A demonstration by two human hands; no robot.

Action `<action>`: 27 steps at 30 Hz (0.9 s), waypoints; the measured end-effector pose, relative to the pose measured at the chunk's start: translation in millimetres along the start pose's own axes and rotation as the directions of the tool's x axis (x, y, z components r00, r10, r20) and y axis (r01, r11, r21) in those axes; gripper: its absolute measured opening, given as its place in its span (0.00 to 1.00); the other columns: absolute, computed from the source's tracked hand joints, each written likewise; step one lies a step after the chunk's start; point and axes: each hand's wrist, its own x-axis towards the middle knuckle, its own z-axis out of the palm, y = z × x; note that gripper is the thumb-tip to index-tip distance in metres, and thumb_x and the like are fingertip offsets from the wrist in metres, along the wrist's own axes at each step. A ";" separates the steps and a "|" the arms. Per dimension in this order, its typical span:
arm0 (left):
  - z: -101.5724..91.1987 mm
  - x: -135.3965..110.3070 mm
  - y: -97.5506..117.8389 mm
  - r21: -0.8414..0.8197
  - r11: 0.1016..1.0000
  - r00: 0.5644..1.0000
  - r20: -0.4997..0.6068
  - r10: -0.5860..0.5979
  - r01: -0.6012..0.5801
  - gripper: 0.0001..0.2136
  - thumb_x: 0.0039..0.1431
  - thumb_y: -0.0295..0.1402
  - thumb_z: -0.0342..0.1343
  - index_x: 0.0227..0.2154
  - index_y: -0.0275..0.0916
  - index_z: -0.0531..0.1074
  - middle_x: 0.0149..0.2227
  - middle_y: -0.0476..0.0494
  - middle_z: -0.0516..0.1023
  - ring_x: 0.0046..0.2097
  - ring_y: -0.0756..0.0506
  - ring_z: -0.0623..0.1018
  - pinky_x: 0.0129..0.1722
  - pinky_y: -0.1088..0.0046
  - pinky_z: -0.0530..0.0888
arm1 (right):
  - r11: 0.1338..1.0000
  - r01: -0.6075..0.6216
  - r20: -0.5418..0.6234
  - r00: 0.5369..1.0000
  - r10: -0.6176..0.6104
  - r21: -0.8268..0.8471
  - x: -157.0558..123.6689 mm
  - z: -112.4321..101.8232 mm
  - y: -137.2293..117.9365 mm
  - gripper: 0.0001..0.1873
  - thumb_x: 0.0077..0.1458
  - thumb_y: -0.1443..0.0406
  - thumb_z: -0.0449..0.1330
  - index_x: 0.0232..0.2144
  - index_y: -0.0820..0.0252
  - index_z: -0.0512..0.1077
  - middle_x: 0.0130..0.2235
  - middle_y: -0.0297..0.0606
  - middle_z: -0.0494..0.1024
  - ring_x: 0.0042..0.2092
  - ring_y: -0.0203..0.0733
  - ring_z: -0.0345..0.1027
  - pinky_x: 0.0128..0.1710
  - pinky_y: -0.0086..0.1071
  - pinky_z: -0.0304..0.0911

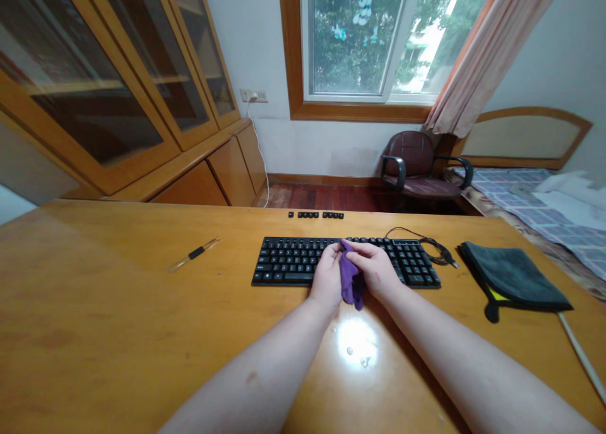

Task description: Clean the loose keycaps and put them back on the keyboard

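Observation:
Both hands meet over the black keyboard (pixel 291 257), pinching a crumpled purple cloth (pixel 350 279) between them. My left hand (pixel 326 273) is closed at the cloth's left side. Fingers of my right hand (pixel 376 268) press on it from the right, near its top. Something small and dark shows by the fingertips, but I cannot make out what it is. Beyond the keyboard, several loose black keycaps (pixel 308 215) lie in a row near the desk's far edge. The top row of the keyboard shows bare switch spots where caps are off.
A slim clear tool with a black grip (pixel 196 253) lies left on the wooden desk (pixel 118 333). The coiled keyboard cable (pixel 438 252) sits at the keyboard's right rear. Farther right is a folded dark grey cloth (pixel 516 273). A chair (pixel 414 162) stands beyond the desk.

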 end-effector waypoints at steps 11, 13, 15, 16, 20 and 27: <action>-1.8 -1.3 -3.3 0.026 0.998 0.998 0.046 0.052 -0.053 0.13 0.51 0.38 0.57 0.36 0.36 0.68 0.33 0.46 0.75 0.36 0.49 0.74 0.39 0.72 0.69 | 0.986 -0.028 0.034 0.999 0.022 0.166 4.7 -3.2 7.3 0.13 0.44 0.58 0.64 0.31 0.61 0.77 0.23 0.33 0.73 0.22 0.33 0.61 0.22 0.27 0.57; -1.4 -1.3 -2.2 0.014 0.999 0.999 0.033 0.036 -0.036 0.13 0.51 0.38 0.58 0.36 0.36 0.68 0.33 0.47 0.75 0.36 0.48 0.74 0.39 0.71 0.70 | 0.991 -0.033 0.047 0.999 0.027 0.133 4.3 -2.9 6.0 0.14 0.42 0.58 0.65 0.32 0.60 0.77 0.26 0.34 0.75 0.24 0.35 0.63 0.23 0.28 0.58; -1.1 -1.3 -1.5 0.012 1.000 0.999 0.027 0.017 -0.017 0.13 0.51 0.38 0.58 0.36 0.36 0.68 0.33 0.47 0.75 0.35 0.49 0.74 0.39 0.72 0.70 | 0.994 -0.040 0.051 0.998 0.035 0.101 4.5 -3.6 4.9 0.15 0.40 0.59 0.66 0.32 0.60 0.77 0.27 0.35 0.76 0.25 0.36 0.64 0.23 0.29 0.59; -0.9 -1.2 -1.7 0.015 1.000 1.000 0.028 0.011 -0.012 0.13 0.51 0.38 0.58 0.36 0.36 0.68 0.33 0.47 0.75 0.35 0.49 0.74 0.39 0.72 0.70 | 0.995 -0.041 0.047 0.998 0.037 0.093 4.8 -4.2 4.6 0.14 0.40 0.59 0.66 0.31 0.60 0.77 0.26 0.35 0.75 0.25 0.36 0.64 0.23 0.29 0.58; -0.5 -1.8 -5.9 0.032 0.999 0.998 0.062 0.023 -0.025 0.12 0.53 0.37 0.56 0.37 0.36 0.68 0.33 0.47 0.74 0.35 0.49 0.74 0.39 0.72 0.70 | 0.993 -0.027 0.028 0.999 0.024 0.115 6.6 -6.3 3.9 0.13 0.41 0.57 0.65 0.26 0.62 0.75 0.21 0.32 0.70 0.22 0.33 0.60 0.22 0.28 0.56; -9.6 -4.7 -9.8 0.376 0.886 0.961 0.071 0.266 -0.273 0.10 0.58 0.37 0.50 0.39 0.37 0.67 0.37 0.42 0.74 0.40 0.46 0.74 0.41 0.69 0.70 | 0.993 -0.016 0.112 0.994 0.003 0.116 5.6 -6.2 -1.6 0.13 0.42 0.57 0.65 0.29 0.60 0.75 0.24 0.34 0.73 0.24 0.34 0.62 0.23 0.28 0.56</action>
